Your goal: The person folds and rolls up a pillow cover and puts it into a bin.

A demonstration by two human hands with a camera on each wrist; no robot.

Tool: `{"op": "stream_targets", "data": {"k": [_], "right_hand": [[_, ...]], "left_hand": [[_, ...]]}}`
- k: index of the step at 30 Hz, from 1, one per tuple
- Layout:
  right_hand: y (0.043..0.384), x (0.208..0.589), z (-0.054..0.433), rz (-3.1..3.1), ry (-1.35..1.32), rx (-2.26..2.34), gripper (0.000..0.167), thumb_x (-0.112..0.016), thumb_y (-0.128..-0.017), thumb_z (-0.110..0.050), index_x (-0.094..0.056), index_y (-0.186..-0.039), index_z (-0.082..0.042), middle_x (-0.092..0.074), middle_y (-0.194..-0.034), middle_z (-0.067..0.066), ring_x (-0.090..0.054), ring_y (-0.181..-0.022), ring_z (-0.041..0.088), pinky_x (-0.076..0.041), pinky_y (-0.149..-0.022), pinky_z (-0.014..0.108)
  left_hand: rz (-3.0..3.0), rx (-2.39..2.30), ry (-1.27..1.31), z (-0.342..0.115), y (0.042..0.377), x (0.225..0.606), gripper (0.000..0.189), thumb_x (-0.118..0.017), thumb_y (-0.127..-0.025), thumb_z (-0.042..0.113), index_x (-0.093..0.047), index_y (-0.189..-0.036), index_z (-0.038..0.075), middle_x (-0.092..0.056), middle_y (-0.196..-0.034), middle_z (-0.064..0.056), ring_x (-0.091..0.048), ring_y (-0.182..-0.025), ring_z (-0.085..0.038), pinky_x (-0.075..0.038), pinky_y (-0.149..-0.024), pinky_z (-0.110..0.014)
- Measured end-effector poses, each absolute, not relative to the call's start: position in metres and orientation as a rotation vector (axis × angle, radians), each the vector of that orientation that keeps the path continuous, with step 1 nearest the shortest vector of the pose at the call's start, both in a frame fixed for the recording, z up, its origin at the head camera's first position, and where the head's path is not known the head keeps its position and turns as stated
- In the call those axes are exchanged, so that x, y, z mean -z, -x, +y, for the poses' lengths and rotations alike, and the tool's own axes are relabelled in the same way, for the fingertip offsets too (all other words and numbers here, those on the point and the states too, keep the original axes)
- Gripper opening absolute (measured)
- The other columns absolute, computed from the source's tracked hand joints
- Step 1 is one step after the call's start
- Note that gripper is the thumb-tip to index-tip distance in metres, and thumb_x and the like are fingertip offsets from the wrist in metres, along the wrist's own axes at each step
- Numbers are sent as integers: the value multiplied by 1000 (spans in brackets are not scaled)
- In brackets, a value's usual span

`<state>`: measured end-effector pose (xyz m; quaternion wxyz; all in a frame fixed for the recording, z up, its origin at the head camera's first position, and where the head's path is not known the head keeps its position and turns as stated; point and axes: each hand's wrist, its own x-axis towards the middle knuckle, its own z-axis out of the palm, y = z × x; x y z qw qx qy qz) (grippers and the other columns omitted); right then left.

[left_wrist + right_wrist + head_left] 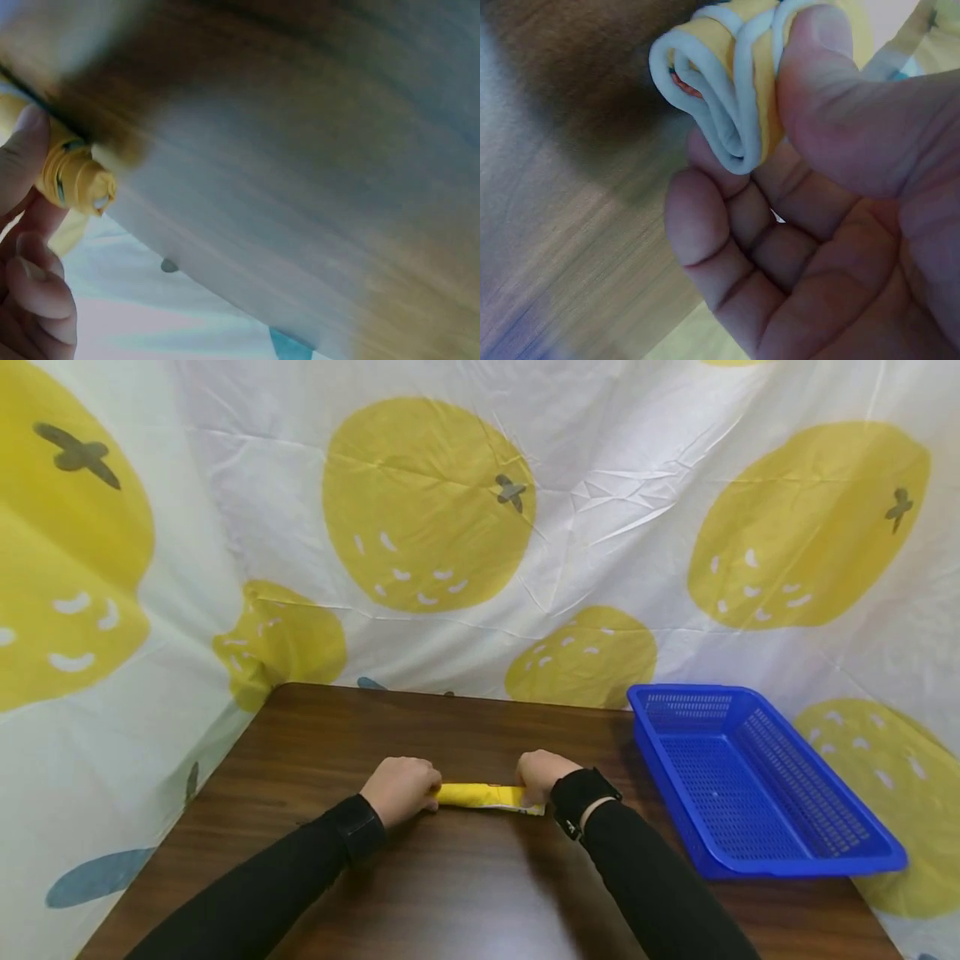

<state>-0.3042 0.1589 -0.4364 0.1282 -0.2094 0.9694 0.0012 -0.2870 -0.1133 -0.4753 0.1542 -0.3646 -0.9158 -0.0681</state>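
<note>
A narrow roll of yellow cloth point(480, 795) lies crosswise between my two hands, low over the brown table. My left hand point(402, 787) grips its left end. In the left wrist view the thumb presses on the cloth roll point(75, 176), and its bunched tip sticks out past the fingers. At the other end, my right hand point(542, 774) pinches the roll between thumb and fingers. White edging point(739, 97) shows in folded layers there in the right wrist view, with a small reddish patch inside.
A blue plastic basket point(663, 760) with slotted walls stands at the right side of the table point(450, 727). Behind the table and along its sides hangs a white curtain point(585, 535) with large yellow lemons.
</note>
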Motion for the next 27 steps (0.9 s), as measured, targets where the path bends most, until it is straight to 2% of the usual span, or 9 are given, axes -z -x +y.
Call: {"op": "stream_targets", "data": {"k": [5, 8, 16, 23, 27], "right_hand": [[309, 432, 158, 2765, 607, -5, 19, -84, -84, -8, -69, -72, -11, -57, -71, -4, -48, -67, 15, -41, -64, 29], [312, 431, 158, 2743, 594, -17, 20, -84, -84, -8, -69, -72, -10, -54, -70, -5, -47, -66, 14, -39, -63, 27], [317, 435, 160, 2736, 575, 12, 17, -87, -84, -13, -74, -75, -11, -56, -70, -7, -48, -66, 13, -41, -65, 27], [310, 426, 161, 2727, 578, 21, 8, -85, -86, -11, -77, -85, -7, -60, -76, -4, -50, -72, 14, -45, -70, 28], [310, 427, 162, 2747, 589, 47, 9, -86, -85, -11, -78, -85, -8, -64, -77, -4, -51, -72, 12, -47, -71, 27]], "left_hand": [[-2622, 156, 996, -111, 288, 483, 24, -95, -80, 31, -79, -89, 15, -74, -83, 3, -66, -72, -12, -58, -69, -33], [-2613, 159, 980, -109, 290, 485, 26, -96, -79, 32, -81, -91, 14, -78, -86, 2, -70, -75, -14, -61, -71, -35], [-2685, 298, 926, -109, 294, 490, 19, -91, -85, 27, -80, -95, 15, -79, -91, 0, -72, -78, -16, -61, -74, -39], [-2896, 578, 758, -107, 296, 490, 13, -86, -90, 25, -78, -99, 18, -77, -95, 1, -62, -77, -15, -56, -76, -42], [-2926, 558, 719, -105, 300, 491, 12, -86, -90, 23, -78, -96, 18, -76, -93, 1, -62, -77, -15, -56, -74, -42]]}}
